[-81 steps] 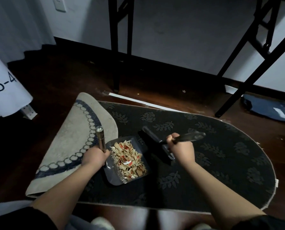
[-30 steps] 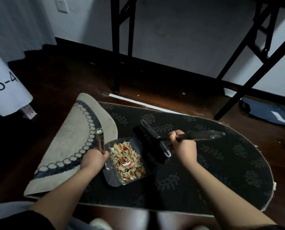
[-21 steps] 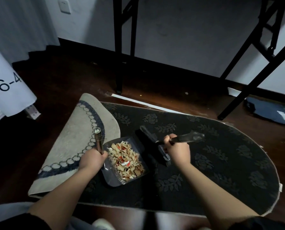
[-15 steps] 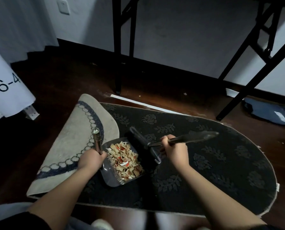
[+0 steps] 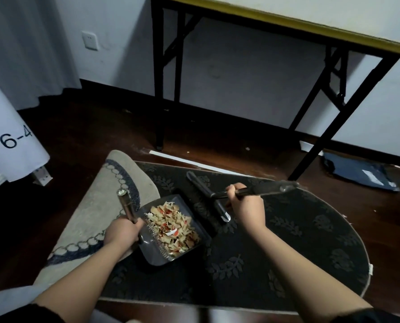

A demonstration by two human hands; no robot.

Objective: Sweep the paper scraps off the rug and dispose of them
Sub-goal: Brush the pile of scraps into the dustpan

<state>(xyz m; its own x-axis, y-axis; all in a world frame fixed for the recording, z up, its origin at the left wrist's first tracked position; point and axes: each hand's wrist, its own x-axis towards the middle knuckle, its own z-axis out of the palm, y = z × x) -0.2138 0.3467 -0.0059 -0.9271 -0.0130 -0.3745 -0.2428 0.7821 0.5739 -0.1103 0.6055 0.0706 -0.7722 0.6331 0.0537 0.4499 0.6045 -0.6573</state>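
Observation:
A dark oval rug [image 5: 287, 241] with a leaf pattern lies on the wooden floor, its left end folded over to show the pale underside [image 5: 94, 213]. On it sits a grey dustpan [image 5: 154, 252] heaped with beige, white and red paper scraps [image 5: 173, 227]. My left hand [image 5: 122, 234] grips the dustpan's metal handle [image 5: 127, 207]. My right hand [image 5: 246, 208] grips the handle of a black brush [image 5: 208, 199], whose head rests at the dustpan's right lip. No loose scraps are visible on the rug's dark face.
A folding table with black legs [image 5: 158, 89] and a yellow edge stands against the wall beyond the rug. A white sheet marked "6-4" [image 5: 10, 136] hangs at the left. A dark blue bag [image 5: 359, 176] lies on the floor at the right.
The camera has tilted up, showing the table's edge. The brush head has shifted a little along the dustpan's lip with my right hand; my left hand keeps the dustpan in place.

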